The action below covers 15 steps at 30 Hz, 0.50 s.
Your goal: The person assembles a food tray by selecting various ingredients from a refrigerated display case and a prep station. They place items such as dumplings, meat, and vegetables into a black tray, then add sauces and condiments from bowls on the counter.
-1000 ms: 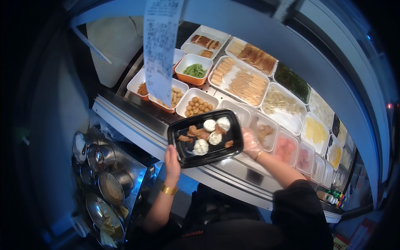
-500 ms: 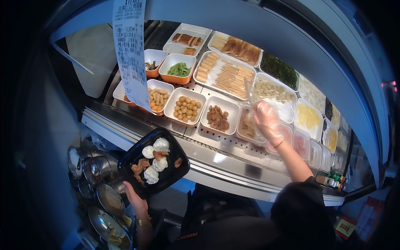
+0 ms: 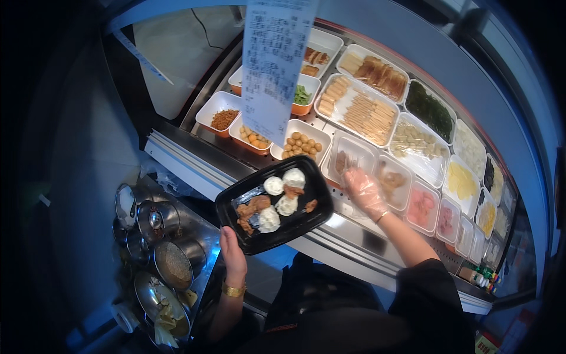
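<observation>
the black tray (image 3: 292,230) is held over the front of the bench (image 3: 355,234), its long axis slanting from near left to far right, far edge beside the tub of brown balls (image 3: 302,144), open room off its near edge. the left hand (image 3: 234,255) supports the near-left corner, fingers partly hidden; the gloved right hand (image 3: 367,193) curls its fingers at a clear container (image 3: 358,145), grip and opening impossible to tell.

The tray (image 3: 295,231) is positioned before the rows of food containers (image 3: 206,112); food pieces (image 3: 269,219) lie inside it. The receipt (image 3: 274,65) hangs before the left-hand containers. Pots (image 3: 196,253) stand left of the tray.
</observation>
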Tool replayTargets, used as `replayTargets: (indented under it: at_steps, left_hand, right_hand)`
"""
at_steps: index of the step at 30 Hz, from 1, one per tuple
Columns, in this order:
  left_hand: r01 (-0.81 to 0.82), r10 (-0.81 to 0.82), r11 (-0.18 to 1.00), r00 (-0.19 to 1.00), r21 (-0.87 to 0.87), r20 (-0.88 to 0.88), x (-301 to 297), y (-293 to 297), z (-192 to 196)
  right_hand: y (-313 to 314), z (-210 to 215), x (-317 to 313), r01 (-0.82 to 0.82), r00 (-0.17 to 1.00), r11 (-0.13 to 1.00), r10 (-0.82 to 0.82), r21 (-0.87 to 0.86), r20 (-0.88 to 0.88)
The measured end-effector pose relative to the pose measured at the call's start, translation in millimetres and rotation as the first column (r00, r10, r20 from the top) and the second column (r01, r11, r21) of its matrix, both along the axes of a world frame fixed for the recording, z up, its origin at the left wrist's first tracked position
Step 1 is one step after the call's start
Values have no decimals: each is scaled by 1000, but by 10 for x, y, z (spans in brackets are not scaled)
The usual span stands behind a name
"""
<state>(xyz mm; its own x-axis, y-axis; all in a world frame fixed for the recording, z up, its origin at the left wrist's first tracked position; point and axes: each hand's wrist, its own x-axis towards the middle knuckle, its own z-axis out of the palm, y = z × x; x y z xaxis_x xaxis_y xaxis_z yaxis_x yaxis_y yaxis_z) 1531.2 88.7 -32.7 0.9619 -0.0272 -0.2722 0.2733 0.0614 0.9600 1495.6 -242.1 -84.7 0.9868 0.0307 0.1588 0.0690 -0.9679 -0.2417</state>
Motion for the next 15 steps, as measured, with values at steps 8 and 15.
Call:
replayTargets:
  at_steps: [8, 15]
  left_hand:
    - [94, -94, 996, 996, 9, -12, -91, 58, 11]
    - [60, -61, 998, 998, -31, -20, -122, 123, -34]
  right_hand:
    - [77, -107, 31, 11, 999, 1000, -11, 10, -33]
    - [-300, 259, -280, 96, 995, 991, -91, -99, 45]
